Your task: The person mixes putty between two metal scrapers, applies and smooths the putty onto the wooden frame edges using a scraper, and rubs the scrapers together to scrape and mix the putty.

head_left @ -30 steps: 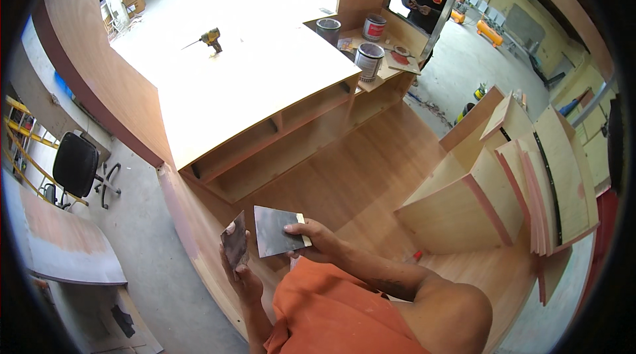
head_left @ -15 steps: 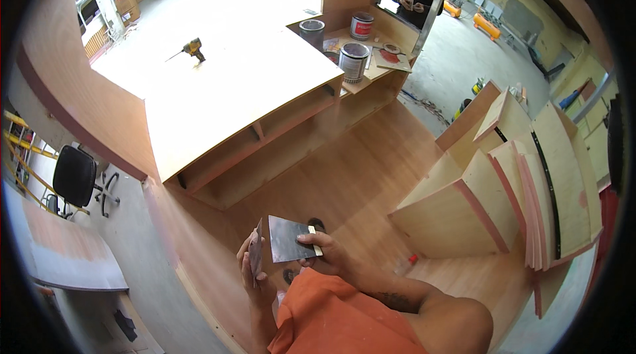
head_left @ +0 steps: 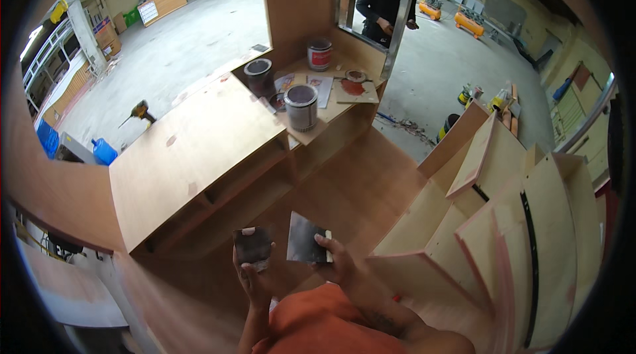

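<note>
My left hand (head_left: 250, 282) is closed on a dark, squarish scraper plate (head_left: 254, 246) with reddish smears along its edges. Its flat face is turned up into view, with fingers at its edges. Close by on the right, my right hand (head_left: 340, 262) grips a wide metal putty knife (head_left: 304, 240) by its pale back strip, thumb on top. The shiny blade points left toward the plate, and a narrow gap parts the two. Both tools are held in front of my orange shirt (head_left: 331, 321), above the wooden floor.
Ahead stands a low wooden cabinet (head_left: 205, 148) with open shelves and a cordless drill (head_left: 142, 113) at its far edge. An opened can (head_left: 301, 110) and a board with red putty (head_left: 355, 90) sit on the corner counter. Wooden panels (head_left: 483, 221) lean at right. A person (head_left: 384, 6) stands beyond the frame.
The plate in my left hand has turned from edge-on to showing its flat face. My view has shifted, with the cabinet and cans now farther left. The person beyond has lowered their hands.
</note>
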The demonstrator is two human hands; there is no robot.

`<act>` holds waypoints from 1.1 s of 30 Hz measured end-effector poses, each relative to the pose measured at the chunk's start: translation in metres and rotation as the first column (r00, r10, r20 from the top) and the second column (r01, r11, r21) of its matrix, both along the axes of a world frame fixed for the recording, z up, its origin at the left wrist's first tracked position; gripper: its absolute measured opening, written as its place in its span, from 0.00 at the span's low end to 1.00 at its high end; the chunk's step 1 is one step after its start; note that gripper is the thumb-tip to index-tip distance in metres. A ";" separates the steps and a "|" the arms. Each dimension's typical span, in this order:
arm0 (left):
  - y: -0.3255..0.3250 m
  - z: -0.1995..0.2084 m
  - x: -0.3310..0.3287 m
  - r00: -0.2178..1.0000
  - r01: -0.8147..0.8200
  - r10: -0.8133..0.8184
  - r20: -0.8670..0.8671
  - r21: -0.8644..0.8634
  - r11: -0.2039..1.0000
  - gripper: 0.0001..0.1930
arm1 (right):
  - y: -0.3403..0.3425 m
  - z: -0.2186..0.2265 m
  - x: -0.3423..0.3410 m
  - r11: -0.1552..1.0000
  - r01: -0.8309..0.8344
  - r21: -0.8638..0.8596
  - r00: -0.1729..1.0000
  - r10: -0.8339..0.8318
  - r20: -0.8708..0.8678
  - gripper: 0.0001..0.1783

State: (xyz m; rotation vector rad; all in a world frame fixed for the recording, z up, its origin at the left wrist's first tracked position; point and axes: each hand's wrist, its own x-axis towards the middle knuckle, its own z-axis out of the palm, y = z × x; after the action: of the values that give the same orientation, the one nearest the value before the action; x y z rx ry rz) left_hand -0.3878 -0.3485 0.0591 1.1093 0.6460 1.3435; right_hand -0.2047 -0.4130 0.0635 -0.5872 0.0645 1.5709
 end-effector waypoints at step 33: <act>0.245 0.013 0.551 0.851 0.519 -0.446 0.278 -0.314 0.795 0.28 | 0.145 -0.017 0.505 0.820 0.573 0.016 0.787 -0.555 0.270 0.17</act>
State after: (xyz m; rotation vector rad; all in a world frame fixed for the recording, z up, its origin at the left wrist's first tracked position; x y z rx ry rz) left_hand 0.1636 -0.1031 0.0723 0.7464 0.4125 0.8157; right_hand 0.3000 -0.2675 0.0468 -0.7456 0.0838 0.8963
